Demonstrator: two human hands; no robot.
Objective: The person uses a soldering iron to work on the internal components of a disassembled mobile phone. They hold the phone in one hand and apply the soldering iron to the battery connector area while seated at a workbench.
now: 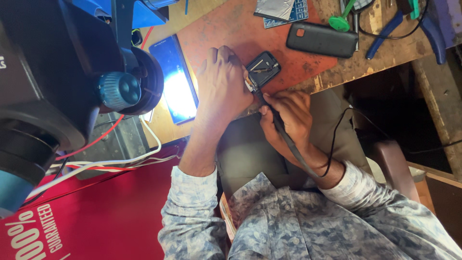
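In the head view, the person's left hand [222, 84] lies over the edge of the orange-brown worktop [226, 24], its fingers clenched on the side of a small dark square device [263, 69], steadying it just at the hand's three o'clock. The right hand [288, 120], at the device's five o'clock, has its grip closed pen-fashion round a thin dark soldering tool [284, 132] whose tip meets the device's lower corner; its black cable [335, 139] loops off at three o'clock. At nine o'clock of the left hand a glowing phone screen [174, 79] lies under a black microscope [57, 72]. A black phone [321, 39] rests at the device's one o'clock
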